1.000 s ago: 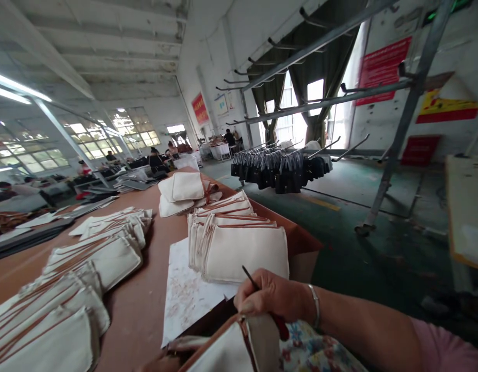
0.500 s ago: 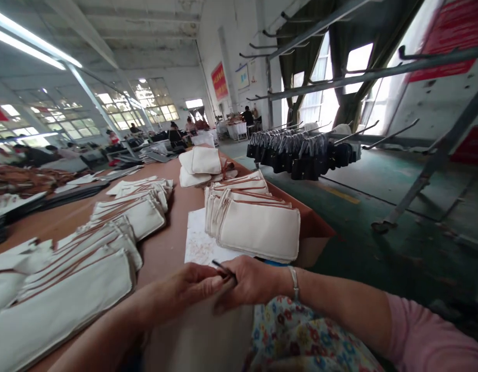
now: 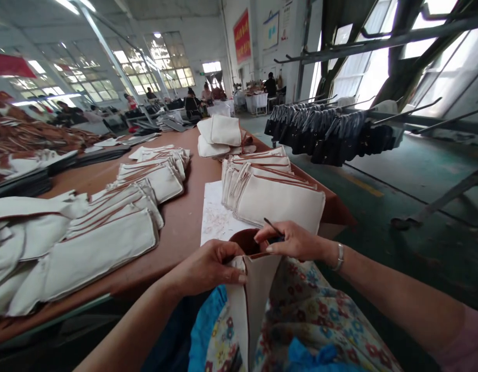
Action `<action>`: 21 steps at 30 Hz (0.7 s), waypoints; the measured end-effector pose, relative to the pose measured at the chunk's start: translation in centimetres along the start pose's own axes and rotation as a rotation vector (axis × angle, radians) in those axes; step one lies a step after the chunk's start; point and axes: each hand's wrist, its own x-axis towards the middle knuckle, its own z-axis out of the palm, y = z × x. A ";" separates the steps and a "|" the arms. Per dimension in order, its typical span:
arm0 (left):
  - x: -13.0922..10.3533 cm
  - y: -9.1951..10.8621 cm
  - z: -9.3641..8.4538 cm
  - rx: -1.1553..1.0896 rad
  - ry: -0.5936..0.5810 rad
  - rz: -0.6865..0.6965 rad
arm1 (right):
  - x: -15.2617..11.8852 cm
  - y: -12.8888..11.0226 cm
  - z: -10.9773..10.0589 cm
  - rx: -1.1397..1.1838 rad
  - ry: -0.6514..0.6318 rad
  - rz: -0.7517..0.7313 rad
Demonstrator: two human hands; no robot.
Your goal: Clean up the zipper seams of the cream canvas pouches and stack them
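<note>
At the bottom middle, the left hand (image 3: 211, 267) pinches a white bag (image 3: 260, 287); the right hand (image 3: 297, 242) holds a dark stick (image 3: 272, 226).

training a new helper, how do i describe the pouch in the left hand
Start at the brown table, then drop below its near edge to the floral cloth. There the left hand pinches the pale pouch near its top. It alone is held up; the other pale pieces lie overlapping on the table.
</note>
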 end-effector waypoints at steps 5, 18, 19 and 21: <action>1.5 -0.7 1.6 -0.032 -0.018 0.088 | -0.3 -2.2 1.8 0.110 -0.111 -0.006; 1.8 -0.4 1.9 -0.019 0.059 0.031 | -1.1 -1.0 1.9 0.287 -0.105 0.186; 1.9 -0.3 1.9 -0.031 0.062 0.025 | -1.1 -1.0 1.9 0.289 -0.101 0.189; 2.0 -0.4 1.9 -0.034 0.080 0.014 | -1.2 -1.2 1.9 0.271 -0.089 0.175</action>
